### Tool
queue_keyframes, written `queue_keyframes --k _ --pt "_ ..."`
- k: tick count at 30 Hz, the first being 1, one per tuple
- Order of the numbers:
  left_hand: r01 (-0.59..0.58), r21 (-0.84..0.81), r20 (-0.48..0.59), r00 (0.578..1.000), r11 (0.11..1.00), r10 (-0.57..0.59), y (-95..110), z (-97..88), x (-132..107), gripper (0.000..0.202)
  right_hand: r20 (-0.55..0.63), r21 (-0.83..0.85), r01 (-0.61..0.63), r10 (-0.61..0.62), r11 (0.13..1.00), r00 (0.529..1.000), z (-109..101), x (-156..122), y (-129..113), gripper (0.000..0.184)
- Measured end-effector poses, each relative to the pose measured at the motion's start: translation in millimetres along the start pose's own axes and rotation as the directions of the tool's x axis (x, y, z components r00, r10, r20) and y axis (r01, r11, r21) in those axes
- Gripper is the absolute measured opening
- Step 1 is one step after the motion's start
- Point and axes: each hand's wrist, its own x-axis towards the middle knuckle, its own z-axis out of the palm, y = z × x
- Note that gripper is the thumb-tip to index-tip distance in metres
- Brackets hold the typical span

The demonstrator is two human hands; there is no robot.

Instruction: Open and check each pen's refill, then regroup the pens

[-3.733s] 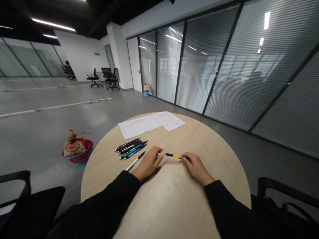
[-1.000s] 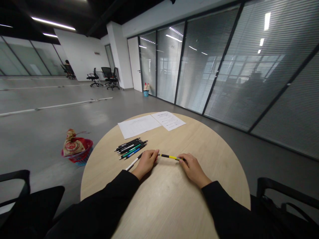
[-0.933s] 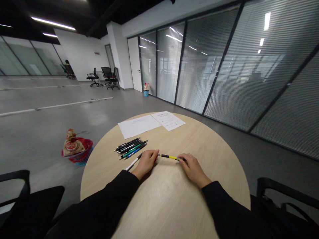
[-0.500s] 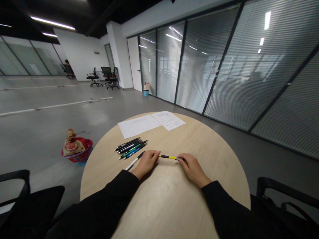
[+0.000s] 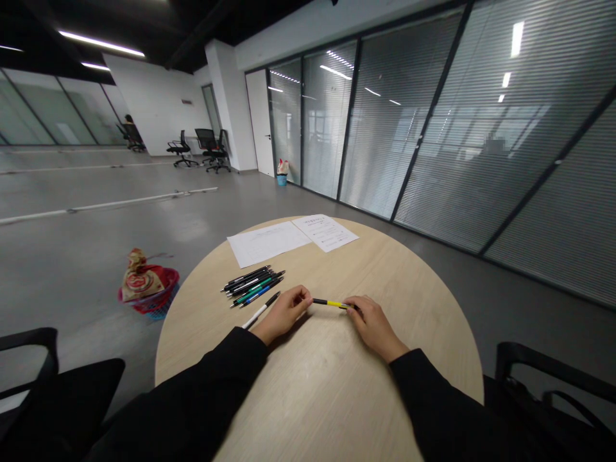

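A yellow and black pen (image 5: 332, 303) lies crosswise between my two hands, just over the table. My left hand (image 5: 289, 309) pinches its left end, thumb and fingertips closed at the tip. At the other end my right hand (image 5: 371, 322) grips the pen, its fingers covering that end. A white pen with a black end (image 5: 261, 311) rests on the table just left of my left hand. Farther left lies a pile of several pens (image 5: 253, 286), mostly black, with green and blue ones at the near side.
Two printed sheets (image 5: 269, 242) (image 5: 326, 232) lie at the far side of the round wooden table (image 5: 409, 276). On the floor to the left stands a red and blue basket (image 5: 166, 296) holding a paper bag (image 5: 140, 281). Black chairs flank the table's near side.
My left hand has shifted slightly, its fingers lifting and curling at the pen's left end. The right hand and the other pens look unmoved.
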Motion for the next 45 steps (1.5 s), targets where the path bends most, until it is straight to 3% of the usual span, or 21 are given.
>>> queue_keyframes --k 6,10,13,19,23,29,36,45 --pt "-0.005 -0.029 0.039 0.999 1.000 0.006 3.7 0.5 -2.5 0.022 -0.012 0.010 -0.015 0.015 1.000 1.000 -0.9 0.3 1.5 0.017" --pt "0.011 -0.037 -0.003 1.000 0.999 -0.011 5.0 1.8 -4.1 0.034 -0.016 0.023 -0.017 0.018 1.000 1.000 -2.3 0.4 0.3 0.017" --pt "0.006 0.034 -0.041 0.999 0.999 -0.005 4.0 1.7 -3.5 0.031 -0.027 0.027 -0.022 0.022 0.999 0.999 -3.3 0.1 -1.0 0.017" --pt "0.049 0.112 0.029 0.998 0.992 -0.053 0.5 0.5 -0.3 0.049 -0.033 0.033 -0.026 0.027 0.999 0.999 -4.2 0.5 -0.8 0.018" --pt "0.009 0.130 0.080 0.997 0.991 -0.019 4.6 -1.6 -1.5 0.044 -0.039 0.029 -0.027 0.028 0.999 0.999 -4.4 1.0 0.7 0.018" --pt "-0.016 0.082 0.056 0.998 0.997 0.012 9.2 -1.7 -4.2 0.032 -0.041 0.030 -0.036 0.038 0.999 0.998 -5.7 0.8 -1.0 0.018" --pt "0.046 0.117 0.054 0.997 0.992 -0.052 2.5 0.3 -0.7 0.050 -0.040 0.037 -0.033 0.035 0.999 0.999 -4.7 0.4 0.6 0.019" --pt "-0.022 0.083 0.061 0.998 0.996 0.017 6.2 -1.3 -3.6 0.028 -0.035 0.025 -0.028 0.029 0.999 0.999 -4.8 0.2 1.4 0.019"
